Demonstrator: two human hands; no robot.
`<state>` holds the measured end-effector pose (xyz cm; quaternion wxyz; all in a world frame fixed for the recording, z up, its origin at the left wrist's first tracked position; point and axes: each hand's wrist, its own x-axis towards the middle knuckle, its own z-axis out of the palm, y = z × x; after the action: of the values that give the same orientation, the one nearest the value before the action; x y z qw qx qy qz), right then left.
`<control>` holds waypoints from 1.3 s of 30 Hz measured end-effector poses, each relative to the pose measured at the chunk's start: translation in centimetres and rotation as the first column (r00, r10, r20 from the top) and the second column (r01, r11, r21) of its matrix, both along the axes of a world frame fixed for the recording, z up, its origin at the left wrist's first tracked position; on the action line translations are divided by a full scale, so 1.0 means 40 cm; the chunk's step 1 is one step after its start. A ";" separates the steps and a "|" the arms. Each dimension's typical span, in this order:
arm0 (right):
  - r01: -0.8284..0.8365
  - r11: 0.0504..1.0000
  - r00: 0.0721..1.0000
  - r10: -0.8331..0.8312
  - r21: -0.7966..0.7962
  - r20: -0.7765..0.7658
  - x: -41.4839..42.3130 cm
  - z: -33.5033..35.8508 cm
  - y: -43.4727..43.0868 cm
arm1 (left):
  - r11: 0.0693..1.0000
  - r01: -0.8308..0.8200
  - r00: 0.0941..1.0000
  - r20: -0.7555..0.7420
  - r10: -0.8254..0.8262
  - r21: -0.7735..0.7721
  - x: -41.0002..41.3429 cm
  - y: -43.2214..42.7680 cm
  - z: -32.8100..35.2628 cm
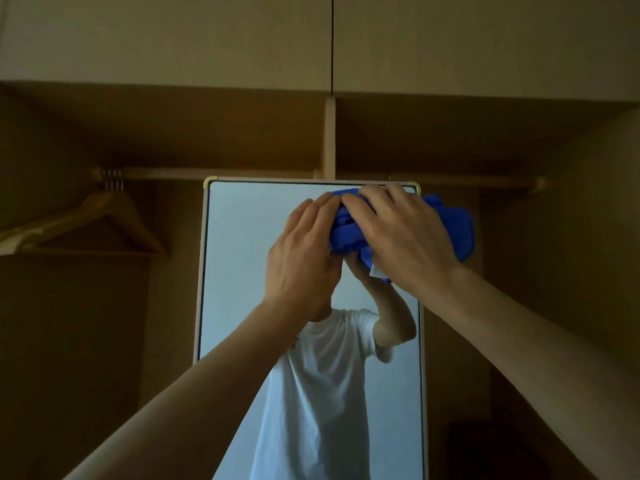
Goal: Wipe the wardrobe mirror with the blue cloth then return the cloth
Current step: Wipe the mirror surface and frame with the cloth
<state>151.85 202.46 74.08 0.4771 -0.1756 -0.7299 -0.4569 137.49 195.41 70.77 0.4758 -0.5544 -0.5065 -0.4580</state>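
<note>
A tall white-framed wardrobe mirror (239, 258) stands upright inside the open wardrobe, centre of view. A bunched blue cloth (453, 230) is pressed against its upper right corner. My right hand (398, 233) lies flat over the cloth, fingers spread across it. My left hand (304, 261) rests beside it on the left, fingertips touching the cloth's left edge. Both arms reach up from below. The mirror reflects a person in a white T-shirt with arms raised.
A wooden rail (214, 173) runs across behind the mirror's top, with wooden hangers (104, 220) on its left end. A vertical divider (329, 136) splits the shelf above. Closed upper doors (173, 39) sit overhead. A dark object (485, 448) stands at lower right.
</note>
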 end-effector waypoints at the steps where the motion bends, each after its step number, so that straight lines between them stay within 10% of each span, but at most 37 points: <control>1: 0.002 1.000 1.000 -0.002 0.001 0.000 0.000 0.013 0.008 | 1.000 -0.026 1.000 -0.015 0.026 0.002 -0.001 0.006 0.013; 39: -0.153 0.972 0.988 0.152 -0.180 -0.020 -0.030 -0.095 0.131 | 0.988 -0.139 0.989 -0.052 0.136 -0.062 -0.031 0.085 -0.092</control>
<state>150.66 207.68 70.28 0.4950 -0.1631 -0.7783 -0.3501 136.24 198.82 67.08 0.4995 -0.5442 -0.5469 -0.3940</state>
